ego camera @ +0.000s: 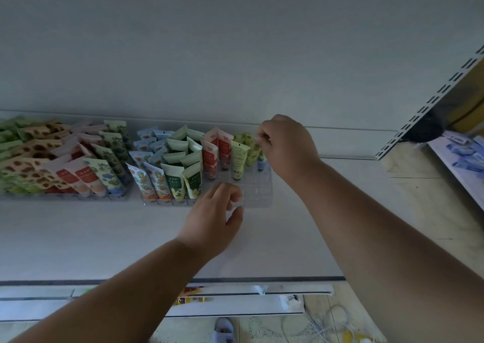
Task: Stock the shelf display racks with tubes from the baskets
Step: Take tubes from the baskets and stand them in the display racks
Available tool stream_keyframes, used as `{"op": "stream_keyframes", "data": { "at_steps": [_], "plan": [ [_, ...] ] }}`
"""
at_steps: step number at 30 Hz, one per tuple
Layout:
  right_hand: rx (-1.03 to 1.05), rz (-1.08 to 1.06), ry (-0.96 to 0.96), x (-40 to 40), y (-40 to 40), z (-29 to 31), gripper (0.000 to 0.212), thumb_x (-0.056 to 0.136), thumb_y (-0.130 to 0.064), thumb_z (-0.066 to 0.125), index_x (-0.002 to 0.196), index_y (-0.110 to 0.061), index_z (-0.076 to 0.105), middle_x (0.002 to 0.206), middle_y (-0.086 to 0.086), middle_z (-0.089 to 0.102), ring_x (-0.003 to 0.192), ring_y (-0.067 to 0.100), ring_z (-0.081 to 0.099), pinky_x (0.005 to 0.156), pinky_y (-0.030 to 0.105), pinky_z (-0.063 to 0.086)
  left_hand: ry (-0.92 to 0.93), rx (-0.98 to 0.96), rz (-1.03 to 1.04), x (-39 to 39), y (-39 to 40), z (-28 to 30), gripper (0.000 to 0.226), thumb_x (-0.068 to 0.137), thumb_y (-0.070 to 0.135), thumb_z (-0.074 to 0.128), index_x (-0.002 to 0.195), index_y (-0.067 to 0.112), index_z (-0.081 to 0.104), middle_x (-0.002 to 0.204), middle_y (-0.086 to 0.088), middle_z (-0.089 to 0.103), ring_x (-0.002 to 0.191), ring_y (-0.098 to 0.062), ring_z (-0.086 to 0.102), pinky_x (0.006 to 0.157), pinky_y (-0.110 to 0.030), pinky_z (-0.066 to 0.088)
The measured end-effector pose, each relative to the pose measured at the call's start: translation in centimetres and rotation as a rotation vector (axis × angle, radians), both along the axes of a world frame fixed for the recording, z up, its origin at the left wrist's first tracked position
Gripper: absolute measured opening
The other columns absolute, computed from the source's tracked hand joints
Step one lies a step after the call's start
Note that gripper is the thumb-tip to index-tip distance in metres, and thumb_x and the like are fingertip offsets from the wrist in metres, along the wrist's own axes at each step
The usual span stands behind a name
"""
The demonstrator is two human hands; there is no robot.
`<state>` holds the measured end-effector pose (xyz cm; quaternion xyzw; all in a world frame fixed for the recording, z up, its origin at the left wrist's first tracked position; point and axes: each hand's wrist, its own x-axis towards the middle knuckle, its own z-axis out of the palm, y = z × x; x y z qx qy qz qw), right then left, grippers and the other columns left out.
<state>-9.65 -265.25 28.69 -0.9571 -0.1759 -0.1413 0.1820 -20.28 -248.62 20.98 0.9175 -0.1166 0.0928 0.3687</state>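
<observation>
A: Your right hand (284,146) is up at one o'clock from the picture's centre, fingers curled in a pinch on the crimped top of a yellow-green printed tube (253,151) standing in the back right cells of the clear plastic grid rack (258,193).

B: And my left?

A: Your left hand (214,213) sits at seven o'clock from the right one, thumb and curled fingers on the rack's front edge. I judge you're steadying it, though I can't tell how firmly you hold it.

B: How far along am I?

A: By my reckoning, well over half. The clear rack on the left (65,197), at nine o'clock, looks packed with tubes. In the rack under your hands, the orange-patterned tubes (149,179), the dark green and cream tubes (183,164) and the red and pink tubes (216,150) fill the left and middle columns. The front right cells, at five o'clock from your left hand, are bare. No basket shows here.

B: Which way does the tube sit?

A: Long axis near upright, cap down in its cell, flat crimped end up, leaning slightly toward the white back panel (235,54) of the white shelf (104,238). The pale yellow tube with small print (238,157), just at its nine o'clock, stands the same way.
</observation>
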Motion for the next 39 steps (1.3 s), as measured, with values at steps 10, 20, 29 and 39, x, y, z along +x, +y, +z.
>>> {"op": "stream_keyframes", "data": {
  "at_steps": [10, 20, 29, 39],
  "plan": [
    [0.079, 0.013, -0.12, -2.5, 0.3, -0.3, 0.018, 0.086, -0.015, 0.067, 0.102, -0.008, 0.066, 0.099, 0.009, 0.059, 0.087, 0.027, 0.058, 0.072, 0.034, 0.049, 0.034, -0.004, 0.004, 0.1, 0.0, 0.3, 0.016, 0.086, 0.021, 0.061, 0.096, 0.027, 0.051, 0.085, 0.017, 0.048, 0.078, 0.0, 0.049, 0.063, -0.015, 0.036],
    [0.333, 0.212, -0.256, -9.1, 8.6, 2.9, 0.017, 0.084, -0.02, 0.067, 0.096, -0.009, 0.067, 0.091, 0.003, 0.06, 0.075, 0.018, 0.058, 0.068, 0.032, 0.051, -0.099, -0.113, 0.074, -3.8, 6.6, 3.8, 0.014, 0.083, 0.014, 0.062, 0.092, 0.022, 0.054, 0.083, 0.013, 0.052, 0.078, -0.004, 0.053, 0.065, -0.01, 0.039],
    [0.37, 0.431, -0.242, -11.2, 27.8, 4.5, 0.016, 0.086, -0.022, 0.067, 0.096, -0.009, 0.066, 0.088, 0.001, 0.057, 0.074, 0.015, 0.057, 0.067, 0.027, 0.048, -0.168, -0.113, 0.314, -8.6, 24.9, 6.1, 0.013, 0.087, 0.018, 0.063, 0.096, 0.023, 0.057, 0.087, 0.014, 0.055, 0.081, -0.003, 0.053, 0.068, -0.011, 0.041],
    [0.389, 0.482, -0.18, -13.6, 50.5, 3.9, 0.017, 0.085, -0.02, 0.07, 0.098, -0.01, 0.066, 0.087, -0.004, 0.055, 0.074, 0.011, 0.055, 0.069, 0.026, 0.048, -0.137, -0.044, 0.406, -12.5, 48.2, 7.8, 0.015, 0.086, 0.019, 0.063, 0.1, 0.022, 0.058, 0.086, 0.018, 0.054, 0.084, 0.004, 0.052, 0.07, -0.002, 0.035]
  ]
}}
